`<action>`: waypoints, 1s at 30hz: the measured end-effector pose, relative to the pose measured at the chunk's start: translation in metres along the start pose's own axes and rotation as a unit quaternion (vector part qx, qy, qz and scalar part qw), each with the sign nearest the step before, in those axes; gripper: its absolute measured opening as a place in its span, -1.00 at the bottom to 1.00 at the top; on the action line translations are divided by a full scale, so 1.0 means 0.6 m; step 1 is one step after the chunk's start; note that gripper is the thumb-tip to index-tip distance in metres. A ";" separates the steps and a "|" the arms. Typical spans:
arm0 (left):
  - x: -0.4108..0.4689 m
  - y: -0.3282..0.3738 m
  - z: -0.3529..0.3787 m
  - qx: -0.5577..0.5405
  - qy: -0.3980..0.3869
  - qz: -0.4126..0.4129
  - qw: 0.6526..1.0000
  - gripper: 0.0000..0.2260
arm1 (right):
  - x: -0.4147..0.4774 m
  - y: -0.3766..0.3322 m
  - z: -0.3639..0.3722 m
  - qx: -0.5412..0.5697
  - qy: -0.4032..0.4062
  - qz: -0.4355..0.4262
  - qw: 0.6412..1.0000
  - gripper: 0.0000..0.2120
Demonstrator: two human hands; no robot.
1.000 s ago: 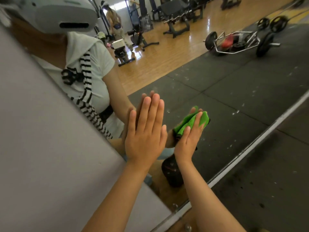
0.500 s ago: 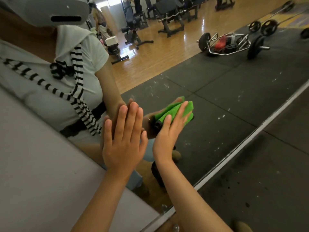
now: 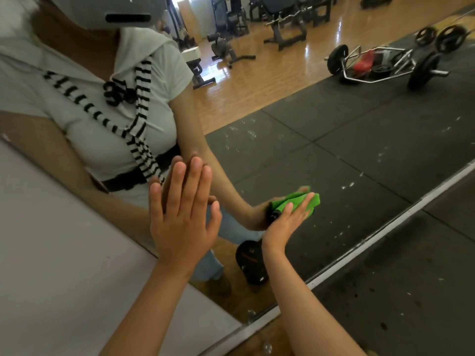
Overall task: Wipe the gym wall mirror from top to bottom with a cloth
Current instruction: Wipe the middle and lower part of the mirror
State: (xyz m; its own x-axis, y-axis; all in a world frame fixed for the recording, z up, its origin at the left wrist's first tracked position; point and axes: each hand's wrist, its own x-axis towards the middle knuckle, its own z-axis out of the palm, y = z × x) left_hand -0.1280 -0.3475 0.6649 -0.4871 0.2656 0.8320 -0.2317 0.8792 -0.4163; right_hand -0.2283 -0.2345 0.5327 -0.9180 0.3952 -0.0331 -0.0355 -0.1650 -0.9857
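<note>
The right hand [image 3: 284,223] presses the cloth [image 3: 293,200] under straight fingers [image 3: 300,208] onto the mirror [image 3: 334,155], just above its bottom edge, while the left hand [image 3: 182,217] braces flat beside it.

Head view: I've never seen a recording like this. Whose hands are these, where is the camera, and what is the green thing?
No machine here: a person works with bare hands, and the camera sits on their head, looking forward and down. The big surface is a wall mirror, so the figure in the grey headset is their own reflection, and the weights are reflected too. The left hand lies flat on the glass, fingers straight. The right hand presses a green cloth against the mirror with straight fingers. A grey wall lies left of the mirror.
</note>
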 end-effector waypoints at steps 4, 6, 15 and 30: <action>0.007 0.033 -0.006 -0.037 -0.029 -0.065 0.997 -0.36 | 0.048 0.037 -0.021 0.064 0.062 0.259 0.962 -0.48; 0.013 0.046 -0.008 -0.045 -0.050 -0.067 0.996 -0.34 | 0.057 0.028 -0.028 0.088 0.054 0.330 0.938 -0.47; 0.100 0.110 0.017 -0.064 -0.066 0.006 0.996 -0.34 | 0.058 -0.169 0.001 0.060 -0.031 -0.027 0.997 -0.40; 0.127 0.178 0.082 0.004 -0.028 0.044 0.999 -0.41 | 0.237 -0.045 -0.079 -0.016 -0.009 -0.023 1.000 -0.49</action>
State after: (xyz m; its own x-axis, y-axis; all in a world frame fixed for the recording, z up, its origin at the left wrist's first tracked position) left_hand -0.2315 -0.2529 0.6659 -0.5523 0.3187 0.7703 -0.1920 0.8505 -0.4896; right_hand -0.3390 -0.1311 0.5465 -0.9226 0.3855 0.0149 -0.0656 -0.1186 -0.9908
